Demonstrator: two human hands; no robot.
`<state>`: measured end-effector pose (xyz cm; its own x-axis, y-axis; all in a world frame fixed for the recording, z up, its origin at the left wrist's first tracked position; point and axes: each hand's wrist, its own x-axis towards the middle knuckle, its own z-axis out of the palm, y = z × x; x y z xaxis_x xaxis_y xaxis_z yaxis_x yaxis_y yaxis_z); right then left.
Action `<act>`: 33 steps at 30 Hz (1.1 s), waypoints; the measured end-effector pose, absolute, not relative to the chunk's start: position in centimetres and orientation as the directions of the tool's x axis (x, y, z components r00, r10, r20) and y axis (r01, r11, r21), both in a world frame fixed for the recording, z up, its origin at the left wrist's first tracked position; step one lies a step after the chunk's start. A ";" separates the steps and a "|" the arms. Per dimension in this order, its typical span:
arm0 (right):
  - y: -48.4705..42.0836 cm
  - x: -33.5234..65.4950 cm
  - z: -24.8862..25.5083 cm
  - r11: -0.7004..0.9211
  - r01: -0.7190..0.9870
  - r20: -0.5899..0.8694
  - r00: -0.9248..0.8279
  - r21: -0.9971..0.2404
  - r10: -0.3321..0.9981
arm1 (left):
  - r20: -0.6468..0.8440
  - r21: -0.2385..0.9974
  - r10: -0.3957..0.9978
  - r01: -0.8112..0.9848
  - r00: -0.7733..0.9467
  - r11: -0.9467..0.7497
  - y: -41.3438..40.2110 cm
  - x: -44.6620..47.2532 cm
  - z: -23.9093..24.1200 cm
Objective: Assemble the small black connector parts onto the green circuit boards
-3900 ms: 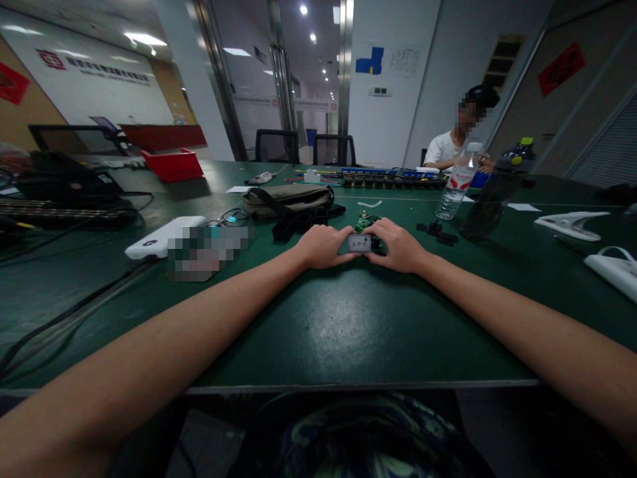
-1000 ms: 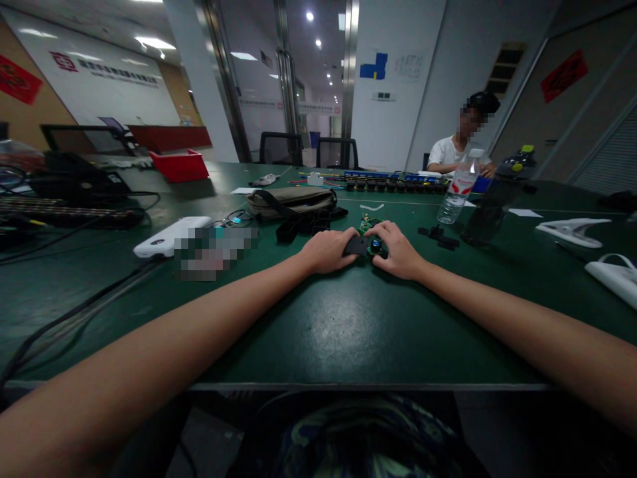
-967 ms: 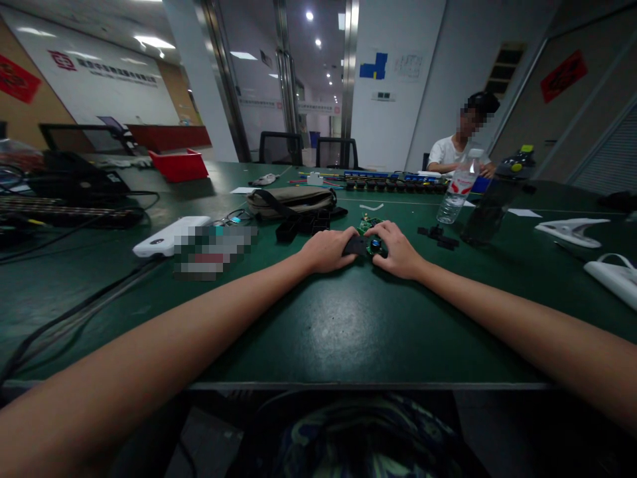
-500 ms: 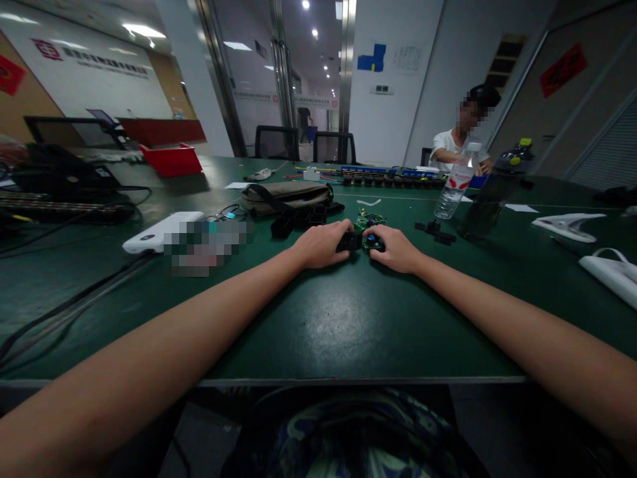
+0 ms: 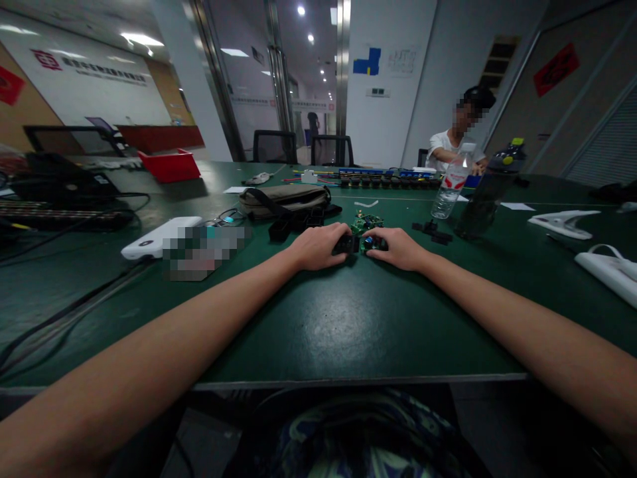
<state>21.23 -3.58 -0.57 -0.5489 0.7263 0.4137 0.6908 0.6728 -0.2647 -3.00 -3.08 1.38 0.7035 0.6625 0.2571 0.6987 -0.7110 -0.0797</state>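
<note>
Both my hands rest on the green table [image 5: 348, 325] near its middle. My left hand [image 5: 313, 247] is closed around a small black plastic piece [image 5: 344, 245]. My right hand [image 5: 395, 247] is closed on a small green circuit board with a blue part [image 5: 371, 243]. The two pieces sit side by side between my fingers, close together. Just beyond them lies another green circuit board [image 5: 365, 221].
Black plastic parts [image 5: 291, 224] and a khaki bag [image 5: 283, 197] lie beyond my left hand. A water bottle [image 5: 450, 184], a dark bottle [image 5: 485, 196] and small black pieces [image 5: 432, 232] stand to the right. A white device [image 5: 156, 238] and cables lie left. A seated person [image 5: 455, 143] is at the far side.
Earlier my hands held a grey piece with digits on its face. That piece has since turned dark side up, and the black piece and the green board have come slightly apart.
</note>
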 end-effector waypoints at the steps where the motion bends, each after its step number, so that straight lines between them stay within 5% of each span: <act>1: -3.6 21.2 -0.6 0.675 0.690 0.417 -0.550 -0.262 0.724 | 0.257 -0.079 0.662 0.698 0.704 -0.712 -3.1 -3.0 1.4; 13: -3.1 22.0 -0.8 0.692 0.698 0.444 -0.570 -0.182 0.691 | 0.234 -0.085 0.687 0.719 0.688 -0.690 -3.5 -2.8 1.6; 33: -3.4 21.6 -0.8 0.687 0.685 0.463 -0.541 -0.242 0.702 | 0.247 -0.112 0.687 0.724 0.683 -0.680 -3.3 -2.9 1.4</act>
